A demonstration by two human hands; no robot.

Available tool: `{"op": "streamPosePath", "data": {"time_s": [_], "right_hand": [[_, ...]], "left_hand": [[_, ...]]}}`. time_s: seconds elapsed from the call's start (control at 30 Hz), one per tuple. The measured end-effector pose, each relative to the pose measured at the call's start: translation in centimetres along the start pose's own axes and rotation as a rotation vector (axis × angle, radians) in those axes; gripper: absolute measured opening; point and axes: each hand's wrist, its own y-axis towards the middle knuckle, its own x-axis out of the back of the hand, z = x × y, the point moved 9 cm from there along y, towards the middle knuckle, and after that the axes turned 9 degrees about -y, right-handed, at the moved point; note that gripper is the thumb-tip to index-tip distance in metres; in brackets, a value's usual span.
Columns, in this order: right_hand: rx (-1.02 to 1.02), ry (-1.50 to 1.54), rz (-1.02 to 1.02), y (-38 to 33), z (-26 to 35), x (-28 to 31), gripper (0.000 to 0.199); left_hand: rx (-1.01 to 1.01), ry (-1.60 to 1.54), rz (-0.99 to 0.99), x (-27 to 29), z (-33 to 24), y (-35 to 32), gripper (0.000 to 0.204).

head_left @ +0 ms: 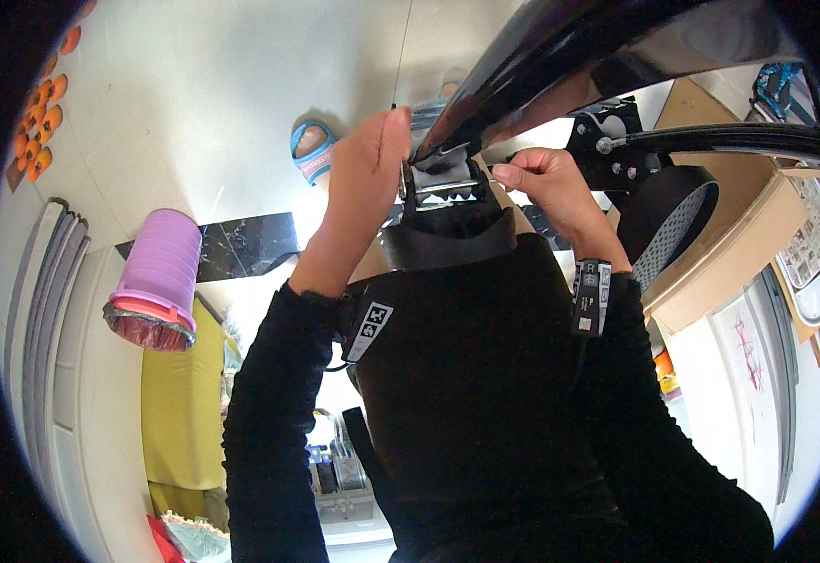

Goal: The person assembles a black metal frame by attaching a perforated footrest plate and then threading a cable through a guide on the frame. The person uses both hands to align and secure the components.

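In front of my body a black toothed bracket (pixel 447 214) sits below the lower end of a thick, glossy black tube (pixel 560 70). A thin silver rod (pixel 447 189) runs crosswise through the bracket. My right hand (pixel 552 186) is closed, with thumb and forefinger pinching the rod's right end. At the bracket's left side my left hand (pixel 369 155) is closed with its back turned up; its fingertips, and whatever they hold, are hidden. Right of my right hand is a black bolted metal part (pixel 607 145).
A wide black strap (pixel 677 220) curves beside an open cardboard box (pixel 729 249) on the right. A foot in a blue slipper (pixel 314 150) stands on the pale tiles ahead. Left are a purple bin (pixel 161 258), a yellow-green sofa (pixel 180 403) and several orange fruits (pixel 39 127).
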Motion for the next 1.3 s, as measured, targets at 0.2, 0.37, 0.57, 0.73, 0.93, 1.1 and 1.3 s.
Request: {"op": "streamPosePath", "data": {"time_s": [0.2, 0.37, 0.57, 0.73, 0.93, 1.1, 1.3], "right_hand": [[-0.002, 0.023, -0.006, -0.1, 0.0, 0.1, 0.021], [-0.02, 0.051, 0.009, 0.0, -0.1, -0.2, 0.021], [0.011, 0.027, 0.031, 0.0, -0.2, 0.0, 0.023], [-0.028, -0.01, 0.008, 0.0, 0.0, -0.1, 0.025], [-0.079, -0.003, 0.029, -0.2, -0.2, -0.2, 0.026], [-0.029, 0.022, 0.01, 0.1, -0.1, -0.3, 0.026], [-0.053, 0.024, 0.035, 0.1, -0.1, -0.3, 0.026]], "left_hand": [[-0.299, 0.247, 0.139, -0.6, -4.0, -3.0, 0.023], [-0.583, 0.367, 0.147, -0.3, -5.5, -8.1, 0.031], [-0.609, 0.357, 0.03, 0.2, -5.2, -9.0, 0.034], [-0.42, 0.29, -0.045, 0.5, -5.7, -5.2, 0.022], [-0.581, 0.405, -0.035, -0.7, -8.2, -4.4, 0.019], [-0.058, 0.127, -0.283, 3.1, -2.3, -1.4, 0.038], [0.616, -0.261, 0.002, 0.0, 7.3, -0.6, 0.048]]}}
